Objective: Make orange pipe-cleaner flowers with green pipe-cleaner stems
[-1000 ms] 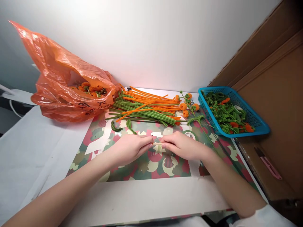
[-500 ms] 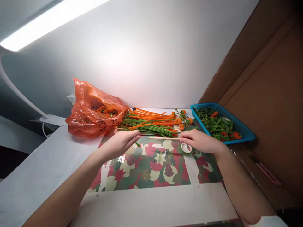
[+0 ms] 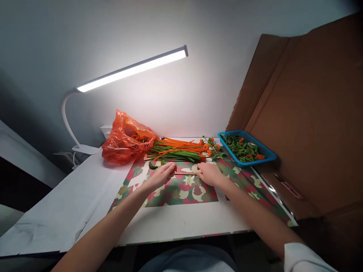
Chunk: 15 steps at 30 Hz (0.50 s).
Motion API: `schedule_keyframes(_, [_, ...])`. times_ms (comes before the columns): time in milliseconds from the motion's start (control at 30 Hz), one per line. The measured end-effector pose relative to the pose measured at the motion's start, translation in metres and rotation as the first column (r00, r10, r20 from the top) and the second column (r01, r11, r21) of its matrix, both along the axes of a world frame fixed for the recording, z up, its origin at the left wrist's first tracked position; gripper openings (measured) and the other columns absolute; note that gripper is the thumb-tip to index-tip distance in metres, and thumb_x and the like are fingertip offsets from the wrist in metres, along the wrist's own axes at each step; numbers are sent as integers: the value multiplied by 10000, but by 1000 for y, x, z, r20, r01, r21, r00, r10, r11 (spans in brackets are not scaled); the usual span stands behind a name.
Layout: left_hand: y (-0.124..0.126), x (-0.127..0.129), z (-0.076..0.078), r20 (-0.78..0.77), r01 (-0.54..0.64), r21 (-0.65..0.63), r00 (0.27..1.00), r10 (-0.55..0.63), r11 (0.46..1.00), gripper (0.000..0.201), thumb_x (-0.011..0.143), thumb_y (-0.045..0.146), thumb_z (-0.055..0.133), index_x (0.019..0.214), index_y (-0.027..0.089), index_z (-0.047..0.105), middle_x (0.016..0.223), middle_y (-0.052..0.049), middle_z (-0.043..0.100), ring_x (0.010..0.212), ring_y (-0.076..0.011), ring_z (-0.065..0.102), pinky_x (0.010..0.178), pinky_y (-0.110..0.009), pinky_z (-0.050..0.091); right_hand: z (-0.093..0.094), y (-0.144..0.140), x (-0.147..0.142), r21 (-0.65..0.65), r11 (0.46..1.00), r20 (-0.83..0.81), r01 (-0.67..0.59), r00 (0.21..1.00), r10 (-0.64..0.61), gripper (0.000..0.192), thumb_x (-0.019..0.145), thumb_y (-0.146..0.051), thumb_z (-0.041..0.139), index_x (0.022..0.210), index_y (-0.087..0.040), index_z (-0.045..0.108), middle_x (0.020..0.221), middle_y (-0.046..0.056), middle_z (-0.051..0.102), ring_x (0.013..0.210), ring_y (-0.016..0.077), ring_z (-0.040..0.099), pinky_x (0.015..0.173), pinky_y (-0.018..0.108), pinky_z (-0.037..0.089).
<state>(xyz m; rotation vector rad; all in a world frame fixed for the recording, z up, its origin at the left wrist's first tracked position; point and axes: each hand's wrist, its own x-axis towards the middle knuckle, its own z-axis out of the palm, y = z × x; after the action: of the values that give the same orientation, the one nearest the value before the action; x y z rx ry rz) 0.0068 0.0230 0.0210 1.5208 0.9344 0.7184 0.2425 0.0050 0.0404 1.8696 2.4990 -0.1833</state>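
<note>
Head view: a thin wooden stick [image 3: 185, 173] lies level over the patterned mat [image 3: 181, 192], spanning the gap between both hands. The left hand [image 3: 161, 176] pinches its left end between closed fingertips; the right hand [image 3: 208, 173] closes on its right end. Beyond, farther off, lie orange and green pipe cleaners [image 3: 178, 149], an orange bag [image 3: 126, 138] to the left and a blue basket [image 3: 245, 147] to the right.
</note>
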Motion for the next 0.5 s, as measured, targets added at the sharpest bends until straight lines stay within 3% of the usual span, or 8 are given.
schedule_keyframes(267, [1,-4,-31,287,-49,-254,950,124,966,442,951,594,349,825,183,454,573,100,273,385,-36,154,351,-163,162,-1,-22,-13,141,988,25,-67,998,64,221,934,-348,519,1061,-204,630,1112,83,651,1037,218,604,771,281,455])
schedule_keyframes(367, [0,-4,-39,310,-7,-301,945,104,954,374,965,490,458,874,139,549,617,65,445,421,-38,341,390,-169,314,4,-6,-32,206,976,39,-72,997,65,212,935,-329,541,1060,-191,641,1135,96,645,1072,217,591,859,308,473])
schedule_keyframes(500, [-8,3,-45,307,13,-300,948,84,954,268,944,381,554,946,119,611,803,-8,622,638,-100,589,586,-251,523,9,30,-60,296,955,51,-18,999,3,279,945,-344,556,1156,-169,604,1223,88,600,1091,216,590,940,440,496])
